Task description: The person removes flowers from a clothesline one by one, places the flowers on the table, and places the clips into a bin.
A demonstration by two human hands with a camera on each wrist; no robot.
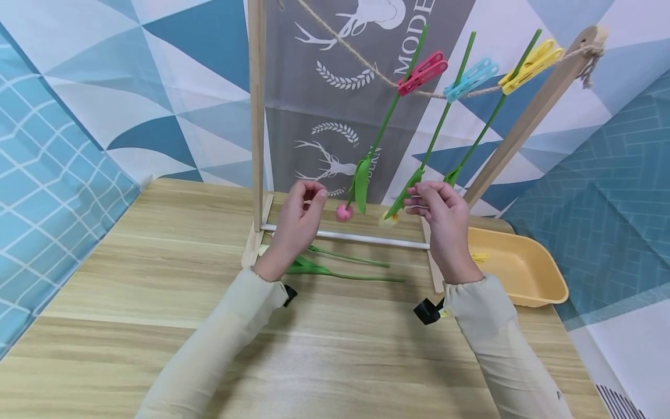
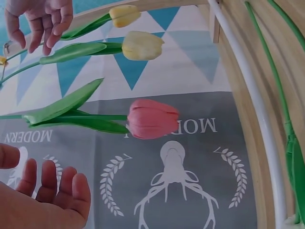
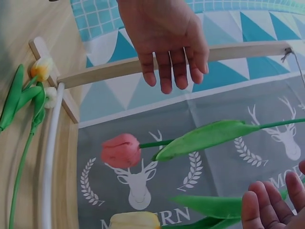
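Three artificial tulips hang head-down from a twine line, held by a red clothespin (image 1: 423,73), a blue clothespin (image 1: 471,80) and a yellow clothespin (image 1: 531,67). The leftmost is a pink tulip (image 2: 152,118); the others are a pale yellow tulip (image 2: 142,45) and a second yellow tulip (image 2: 125,15). My left hand (image 1: 298,221) hovers left of the pink bloom, fingers loosely bent around nothing. Beside the pale yellow tulip's leaf is my right hand (image 1: 444,227), also holding nothing, its fingers relaxed. Whether it brushes the leaf is unclear.
Two tulips with green stems (image 1: 366,278) lie on the wooden table (image 1: 335,355), near a white rod (image 1: 366,237) joining the frame's feet. Wooden posts (image 1: 257,116) carry the twine. A yellow basin (image 1: 523,267) stands at right, with small yellow items inside.
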